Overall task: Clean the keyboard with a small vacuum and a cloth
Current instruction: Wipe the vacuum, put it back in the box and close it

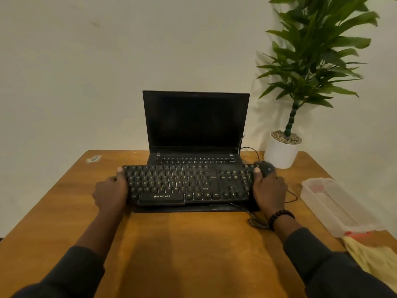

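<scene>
1. Wooden tabletop (189, 244) stood against a plain wall; the near half was bare wood.
2. Keyboard (189, 183) sat mid-table, overlapping the open laptop (195, 127) toward the far edge.
3. Left hand (111, 190) and right hand (269, 190) gripped its two ends, fingers curled round the edges.
4. Best move, in my judgement: lift level and pull toward the near edge, minding the cable (255, 220) under the right wrist.
5. Mouse (265, 167) touched the right fingertips; risk of a knock.
6. Plastic tub (335, 203) and yellow cloth (373, 257) crowded the right edge; plant pot (280, 153) held the far right corner. No vacuum visible.
</scene>
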The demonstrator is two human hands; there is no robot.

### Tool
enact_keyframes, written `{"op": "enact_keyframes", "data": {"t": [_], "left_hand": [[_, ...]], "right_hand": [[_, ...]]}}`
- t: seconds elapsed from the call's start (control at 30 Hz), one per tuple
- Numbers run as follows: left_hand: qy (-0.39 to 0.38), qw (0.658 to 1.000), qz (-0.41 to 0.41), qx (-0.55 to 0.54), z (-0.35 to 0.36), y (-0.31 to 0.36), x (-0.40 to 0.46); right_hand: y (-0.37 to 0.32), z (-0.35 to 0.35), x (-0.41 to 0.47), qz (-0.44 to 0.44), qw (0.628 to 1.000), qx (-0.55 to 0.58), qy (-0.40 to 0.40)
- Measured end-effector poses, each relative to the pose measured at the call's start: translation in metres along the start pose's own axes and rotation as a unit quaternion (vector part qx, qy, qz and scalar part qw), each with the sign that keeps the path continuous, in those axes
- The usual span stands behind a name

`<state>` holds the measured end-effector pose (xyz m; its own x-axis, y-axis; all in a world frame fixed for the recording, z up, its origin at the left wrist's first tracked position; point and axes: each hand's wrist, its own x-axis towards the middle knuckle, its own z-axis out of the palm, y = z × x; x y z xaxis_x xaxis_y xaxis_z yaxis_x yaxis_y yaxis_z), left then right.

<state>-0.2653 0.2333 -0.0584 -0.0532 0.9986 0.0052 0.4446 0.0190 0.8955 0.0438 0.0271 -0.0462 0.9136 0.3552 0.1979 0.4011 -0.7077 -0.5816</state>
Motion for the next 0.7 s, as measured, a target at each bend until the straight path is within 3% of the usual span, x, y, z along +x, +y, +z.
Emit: {"op": "enact_keyframes", "data": {"t": [0.23, 0.3, 0.4, 0.5, 0.7], "left_hand": [[-0.033, 0.999, 0.028, -0.031, -0.005, -0.008, -0.018], [-0.029, 0.999, 0.035, 0.012, -0.011, -0.005, -0.025], [0.078, 0.989, 0.07, 0.1, -0.02, 0.01, -0.061], [0.134, 0.978, 0.142, 0.071, -0.017, 0.021, -0.112], [-0.016, 0.96, 0.279, -0.03, 0.028, 0.027, -0.237]], "right_hand": [[0.009, 0.006, -0.003, -0.016, 1.0, 0.023, -0.008], [0.008, -0.004, -0.011, -0.021, 1.0, 0.008, 0.0], [0.009, -0.034, -0.041, -0.055, 0.997, 0.018, 0.051], [0.016, -0.059, -0.086, -0.102, 0.99, 0.075, 0.059], [0.052, -0.105, -0.182, -0.2, 0.972, 0.124, 0.022]]}}
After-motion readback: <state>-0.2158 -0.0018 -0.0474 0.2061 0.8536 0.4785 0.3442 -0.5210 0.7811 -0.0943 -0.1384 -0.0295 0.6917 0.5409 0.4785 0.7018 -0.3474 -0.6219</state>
